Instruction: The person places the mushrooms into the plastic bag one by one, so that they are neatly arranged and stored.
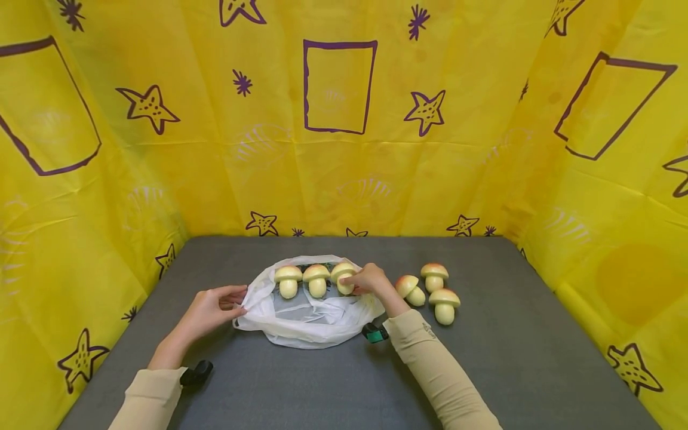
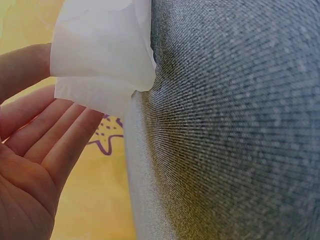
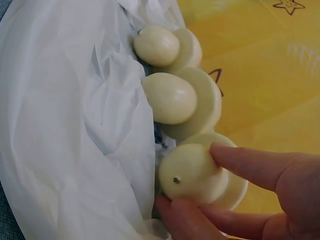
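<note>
A white plastic bag (image 1: 312, 334) lies spread with its mouth wide on the dark table. Two toy mushrooms (image 1: 288, 286) (image 1: 317, 286) with pale stems and reddish-yellow caps sit in a row inside its far side. At the right end of that row, my right hand (image 1: 371, 279) pinches a third mushroom (image 3: 192, 172) by the stem between thumb and fingers. My left hand (image 1: 212, 307) holds the bag's left edge, where the thumb and fingertips go partly out of sight behind the white film (image 2: 102, 50) in the left wrist view.
Right of the bag, three more mushrooms (image 1: 411, 291) (image 1: 434, 276) (image 1: 444, 306) lie grouped on the grey table (image 1: 301, 394), near my right wrist. Yellow cloth (image 1: 333, 179) with purple drawings walls the table at the back and sides.
</note>
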Demonstrator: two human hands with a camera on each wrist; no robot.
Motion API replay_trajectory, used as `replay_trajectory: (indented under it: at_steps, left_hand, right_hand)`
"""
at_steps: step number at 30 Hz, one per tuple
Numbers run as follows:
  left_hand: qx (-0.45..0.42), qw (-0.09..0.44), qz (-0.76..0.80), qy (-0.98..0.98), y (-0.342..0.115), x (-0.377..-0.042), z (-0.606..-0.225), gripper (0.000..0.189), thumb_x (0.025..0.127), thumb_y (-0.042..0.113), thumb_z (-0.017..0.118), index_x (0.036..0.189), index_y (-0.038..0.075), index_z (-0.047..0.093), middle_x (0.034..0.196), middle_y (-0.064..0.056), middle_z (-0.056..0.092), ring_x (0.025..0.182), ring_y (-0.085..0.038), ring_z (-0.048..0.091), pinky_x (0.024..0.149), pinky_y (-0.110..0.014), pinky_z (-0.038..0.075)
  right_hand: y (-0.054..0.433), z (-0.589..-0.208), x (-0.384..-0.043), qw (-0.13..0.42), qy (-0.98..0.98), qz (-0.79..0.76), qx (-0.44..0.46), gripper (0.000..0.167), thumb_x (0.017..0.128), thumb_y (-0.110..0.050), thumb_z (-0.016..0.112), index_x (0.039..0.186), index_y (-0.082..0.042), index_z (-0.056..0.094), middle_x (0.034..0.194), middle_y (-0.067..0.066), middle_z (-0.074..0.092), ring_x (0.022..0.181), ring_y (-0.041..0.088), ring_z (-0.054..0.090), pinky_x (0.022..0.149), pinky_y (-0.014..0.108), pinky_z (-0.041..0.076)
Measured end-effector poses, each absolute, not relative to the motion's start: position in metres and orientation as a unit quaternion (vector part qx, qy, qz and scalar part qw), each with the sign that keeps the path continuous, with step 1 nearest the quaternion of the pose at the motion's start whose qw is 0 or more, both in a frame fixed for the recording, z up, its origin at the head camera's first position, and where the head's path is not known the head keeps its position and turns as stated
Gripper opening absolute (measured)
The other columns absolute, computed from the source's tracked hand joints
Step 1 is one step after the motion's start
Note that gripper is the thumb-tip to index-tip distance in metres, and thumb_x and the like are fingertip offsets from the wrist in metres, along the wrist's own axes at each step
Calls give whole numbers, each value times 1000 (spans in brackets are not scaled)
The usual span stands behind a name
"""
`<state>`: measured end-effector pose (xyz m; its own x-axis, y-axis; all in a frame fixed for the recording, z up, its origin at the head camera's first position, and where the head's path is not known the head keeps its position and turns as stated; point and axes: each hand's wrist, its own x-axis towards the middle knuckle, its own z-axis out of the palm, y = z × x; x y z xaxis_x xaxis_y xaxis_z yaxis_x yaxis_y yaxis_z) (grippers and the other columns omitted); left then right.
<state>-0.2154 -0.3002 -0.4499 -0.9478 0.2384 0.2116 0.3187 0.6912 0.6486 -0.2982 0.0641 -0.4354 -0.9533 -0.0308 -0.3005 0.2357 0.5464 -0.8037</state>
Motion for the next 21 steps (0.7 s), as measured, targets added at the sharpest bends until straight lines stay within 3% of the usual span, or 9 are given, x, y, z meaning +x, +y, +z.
replay_trajectory:
  at_steps: [10,21]
  left_hand:
    - [-141,45,-359,-922,-300,-215,-451,48,78,21,78,120,2,64,102,-11,71,90,-24,69,77,-35,57]
    - [-142,46,-353,-924,-301,-215,-450,49,78,23,78,121,2,64,103,-11,72,90,-24,69,77,-34,58]
  right_hand:
    - [68,-431,-296,144,891,-428,44,33,74,-30,81,80,-1,66,79,12,68,60,16,68,58,22,54]
    - [74,-426,-291,134,893,-430,26,27,73,-29,81,76,-3,75,74,11,72,67,21,71,61,24,55]
